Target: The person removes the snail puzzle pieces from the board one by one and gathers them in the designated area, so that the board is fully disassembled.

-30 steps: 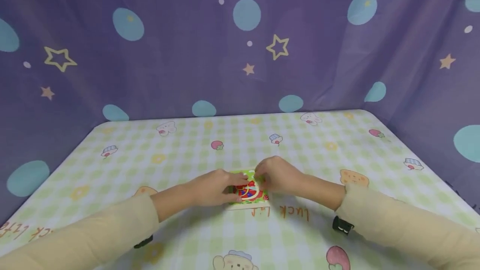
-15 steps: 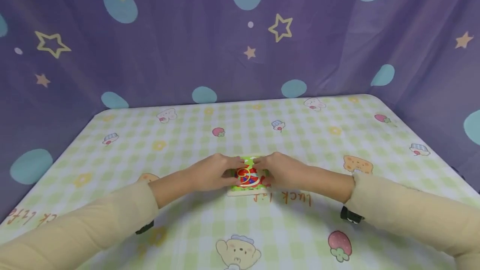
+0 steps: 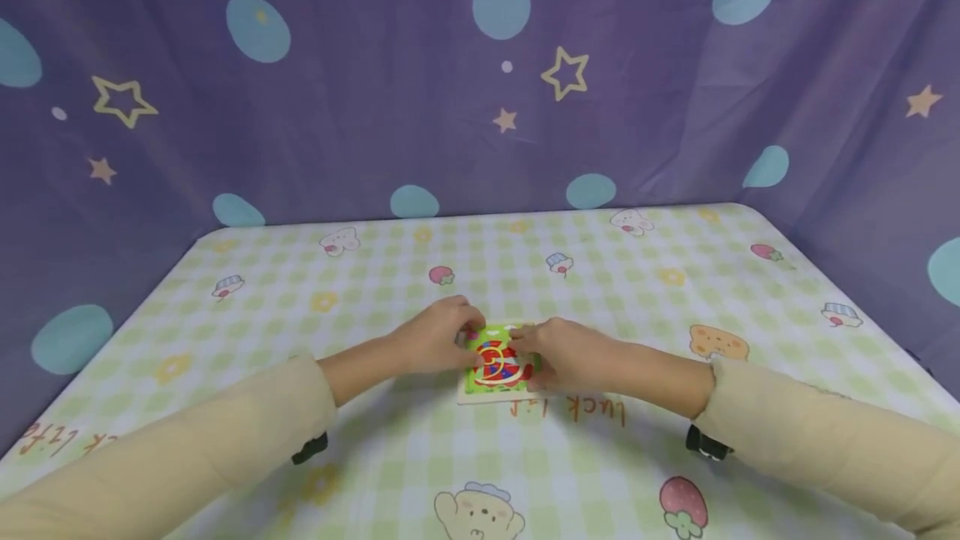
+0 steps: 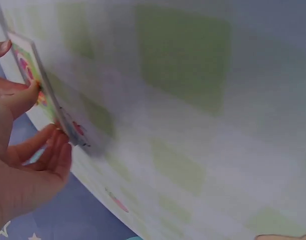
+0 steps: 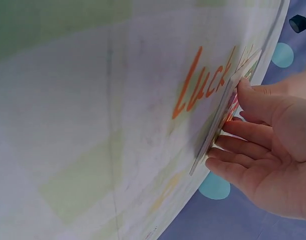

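Observation:
A small flat picture puzzle board (image 3: 495, 361), bright green with a red and blue design and a pale rim, lies at the middle of the table. My left hand (image 3: 433, 336) is at its far left corner, with fingers curled at the edge and the thumb over the face in the left wrist view. My right hand (image 3: 573, 355) holds the right side, thumb near the front edge and index finger over the picture. From the right wrist, the board (image 5: 218, 117) appears edge-on, with the other fingers along its side. Both hands cover parts of the picture.
A green-and-white checked tablecloth (image 3: 390, 457) with printed bears, strawberries and lettering covers the table. Behind it hangs a purple curtain (image 3: 360, 107) with stars and blue ovals. Dark wrist devices (image 3: 707, 442) show under the sleeves.
My left hand has shifted to the board's far left corner, its fingers more curled. The right hand has spread over the board's right side. The head view tilted slightly.

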Motion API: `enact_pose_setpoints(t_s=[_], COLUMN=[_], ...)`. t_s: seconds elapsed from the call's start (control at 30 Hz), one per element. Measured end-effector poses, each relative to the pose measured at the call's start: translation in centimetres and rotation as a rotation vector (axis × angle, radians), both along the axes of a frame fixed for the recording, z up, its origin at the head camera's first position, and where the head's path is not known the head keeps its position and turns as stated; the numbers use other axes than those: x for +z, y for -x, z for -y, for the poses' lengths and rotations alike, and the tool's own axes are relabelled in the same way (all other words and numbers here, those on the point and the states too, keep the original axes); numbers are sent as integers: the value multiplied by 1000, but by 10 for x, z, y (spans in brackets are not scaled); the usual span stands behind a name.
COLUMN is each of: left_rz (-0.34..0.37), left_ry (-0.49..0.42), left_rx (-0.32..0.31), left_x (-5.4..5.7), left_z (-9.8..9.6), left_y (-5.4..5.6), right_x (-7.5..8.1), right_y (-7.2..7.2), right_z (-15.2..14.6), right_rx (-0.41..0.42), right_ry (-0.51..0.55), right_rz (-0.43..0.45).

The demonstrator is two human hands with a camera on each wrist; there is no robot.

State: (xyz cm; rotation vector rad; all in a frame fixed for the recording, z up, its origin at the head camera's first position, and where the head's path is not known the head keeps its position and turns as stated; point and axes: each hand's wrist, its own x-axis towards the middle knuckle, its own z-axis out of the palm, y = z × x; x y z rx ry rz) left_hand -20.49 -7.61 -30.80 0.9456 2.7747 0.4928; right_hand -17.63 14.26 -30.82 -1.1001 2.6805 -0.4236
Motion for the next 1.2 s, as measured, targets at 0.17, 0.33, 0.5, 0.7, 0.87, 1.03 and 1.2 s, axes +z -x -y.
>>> enact_pose_setpoints(t_s=[0.17,0.33,0.5,0.7,0.87,1.03,1.2], left_rz=[61,82,145,198,223,213,250], left_ry=[1,-3,-16,-42,-66,-98,-132], left_rx=[91,136,218,283,301,277,305], left_x=[3,5,8,9,9,10,9], left_z=[-5,-9,-12,-13,-12,-9,-5], left_y=[5,7,12,17,19,20,25], right_x=[0,1,1,4,6,7,7], right_y=[1,5,9,9,8,8,9], right_z=[-1,-1,-1,2,3,4,3], right_rx=[24,68,80,89,103,95,102], right_ry=[31,28,20,-12,-32,-24,-16], right_rz=[-15,0,13,-1,-18,-7,-4])
